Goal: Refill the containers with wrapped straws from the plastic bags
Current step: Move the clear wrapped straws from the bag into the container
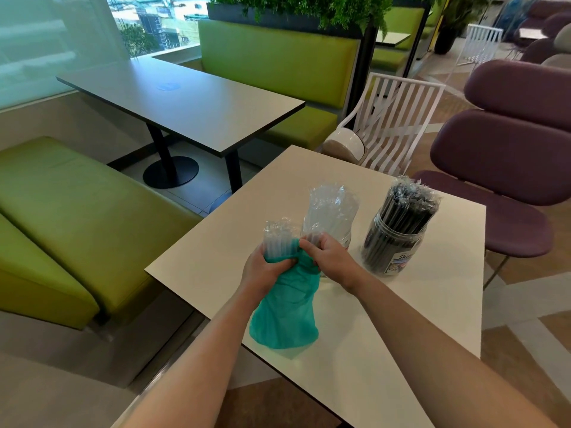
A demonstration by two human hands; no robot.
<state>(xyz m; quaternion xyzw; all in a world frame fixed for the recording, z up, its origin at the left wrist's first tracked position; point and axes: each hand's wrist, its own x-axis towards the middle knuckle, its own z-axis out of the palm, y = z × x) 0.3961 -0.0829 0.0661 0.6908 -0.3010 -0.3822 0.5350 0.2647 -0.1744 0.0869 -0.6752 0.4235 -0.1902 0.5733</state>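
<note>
Standing nearly upright in a teal plastic bag (pixel 284 313), a bunch of clear wrapped straws (pixel 278 239), long axis running up and slightly away, crinkled wrapper tips poking out of the bag's mouth. Curling round bag neck and straws together, the left hand (pixel 265 267), gripping firmly just below the exposed tips. Pinching the bag's rim and what looks like a few straw ends on the other side, the right hand (pixel 327 257), fingers bent and closed on the plastic; exactly how many straws, hard to tell. Hanging down toward the near edge of the white bench (pixel 401 319), the bag's slack bottom. Sitting just beyond and touching-close to the right hand, a clear jar (pixel 335 230) already stuffed with clear wrapped straws, mostly hidden behind the knuckles. Standing further right and apart, a second jar (pixel 394 242) packed with black wrapped straws. Judging from this: peeling the bag down to free the bunch, with the clear jar lying straight ahead of the hands, nearer the right one, so lifting up and forward along the straws' own axis likely being the need. Beyond, green sofas, a grey table, a white chair, purple seats.
</note>
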